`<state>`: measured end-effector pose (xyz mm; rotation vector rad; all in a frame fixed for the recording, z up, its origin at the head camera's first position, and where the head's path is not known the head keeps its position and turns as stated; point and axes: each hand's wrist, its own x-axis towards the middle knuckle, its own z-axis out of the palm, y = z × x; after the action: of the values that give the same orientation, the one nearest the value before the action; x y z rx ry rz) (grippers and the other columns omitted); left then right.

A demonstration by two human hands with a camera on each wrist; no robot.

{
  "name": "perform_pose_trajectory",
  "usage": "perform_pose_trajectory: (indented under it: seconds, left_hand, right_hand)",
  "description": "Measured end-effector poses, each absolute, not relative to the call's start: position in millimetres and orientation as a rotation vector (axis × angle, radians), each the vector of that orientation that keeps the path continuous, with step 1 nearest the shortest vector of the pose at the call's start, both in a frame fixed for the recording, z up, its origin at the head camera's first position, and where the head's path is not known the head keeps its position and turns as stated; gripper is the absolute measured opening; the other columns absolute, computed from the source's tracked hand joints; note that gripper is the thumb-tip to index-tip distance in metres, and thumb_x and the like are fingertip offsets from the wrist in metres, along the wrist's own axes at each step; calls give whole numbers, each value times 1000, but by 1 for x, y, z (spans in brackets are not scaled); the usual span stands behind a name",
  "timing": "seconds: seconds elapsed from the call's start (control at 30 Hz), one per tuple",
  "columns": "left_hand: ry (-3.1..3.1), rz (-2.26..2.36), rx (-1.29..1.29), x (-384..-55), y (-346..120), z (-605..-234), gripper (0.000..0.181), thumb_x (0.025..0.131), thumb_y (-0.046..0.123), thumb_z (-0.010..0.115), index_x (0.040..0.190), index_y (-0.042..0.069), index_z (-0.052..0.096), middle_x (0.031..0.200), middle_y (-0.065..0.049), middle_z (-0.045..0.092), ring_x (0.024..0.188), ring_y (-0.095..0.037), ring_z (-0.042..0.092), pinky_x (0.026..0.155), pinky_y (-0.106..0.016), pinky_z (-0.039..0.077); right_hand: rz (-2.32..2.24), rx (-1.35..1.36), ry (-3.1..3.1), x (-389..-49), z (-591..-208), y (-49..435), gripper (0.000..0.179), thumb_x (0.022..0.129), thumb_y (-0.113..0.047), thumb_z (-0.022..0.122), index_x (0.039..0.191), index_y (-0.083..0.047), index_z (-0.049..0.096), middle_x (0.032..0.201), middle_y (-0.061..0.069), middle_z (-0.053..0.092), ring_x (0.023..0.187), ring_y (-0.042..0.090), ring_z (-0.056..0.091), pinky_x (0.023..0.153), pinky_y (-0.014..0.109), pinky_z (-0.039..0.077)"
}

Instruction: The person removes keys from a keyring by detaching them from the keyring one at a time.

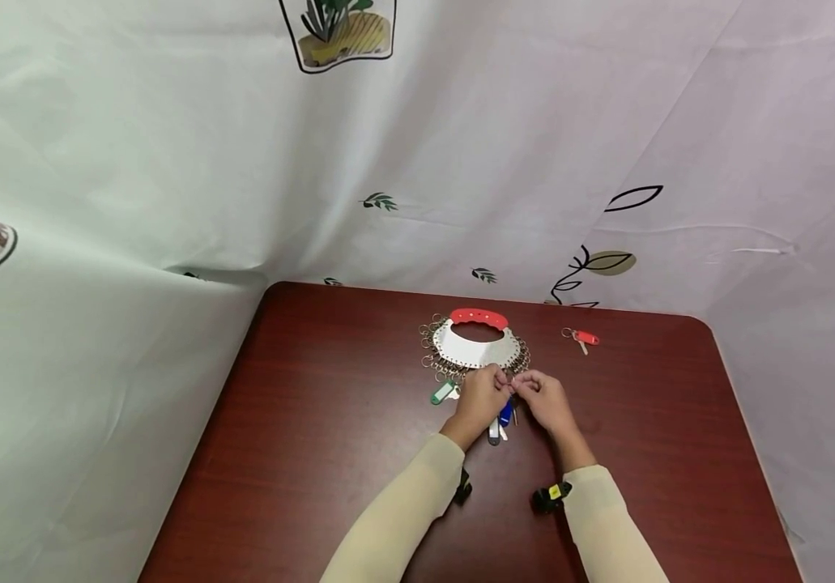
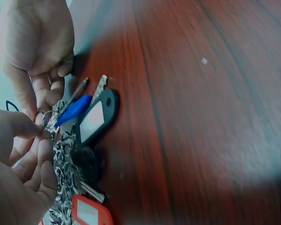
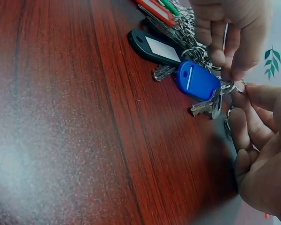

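Both hands meet at the near edge of a white plate (image 1: 471, 351) with a red grip, fringed with many metal rings. Fingertips of my left hand (image 1: 483, 398) and my right hand (image 1: 544, 400) pinch a small metal key ring (image 3: 240, 87) between them. From that ring hang a blue key tag (image 3: 198, 81) and a key (image 3: 203, 108). Beside it is a black key tag (image 3: 158, 49) with a white label and its own key (image 3: 163, 72). Fingers partly hide the ring, so whether it is hooked to the plate cannot be told.
A green key tag (image 1: 442, 393) lies left of the hands, and a red key tag (image 2: 88, 212) shows among the rings. Another red key tag (image 1: 586, 337) with a key lies apart on the brown table (image 1: 300, 437). White patterned cloth (image 1: 461, 162) stands behind.
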<state>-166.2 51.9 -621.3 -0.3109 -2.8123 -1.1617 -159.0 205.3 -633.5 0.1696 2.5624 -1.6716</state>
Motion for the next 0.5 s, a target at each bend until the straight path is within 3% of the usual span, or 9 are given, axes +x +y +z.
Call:
perform_pose_trajectory:
  seconds: [0.3, 0.5]
  left_hand:
    - [-2684, -1009, -445, -166, 53, -623, 15, 78, 6, 80, 78, 14, 67, 73, 3, 67, 66, -11, 64, 59, -18, 47]
    - [-2698, -930, -451, -165, 56, -625, 15, 80, 8, 79, 79, 15, 66, 74, 3, 66, 68, -13, 66, 59, -21, 48]
  right_hand:
    - [-1715, 117, 2520, -161, -635, 207, 14, 96, -5, 70, 102, 7, 72, 90, 20, 76, 73, -2, 61, 68, 15, 47]
    - [-1702, 129, 2507, -161, -629, 206, 14, 98, -3, 67, 102, 9, 72, 92, 22, 76, 73, 0, 62, 67, 14, 47]
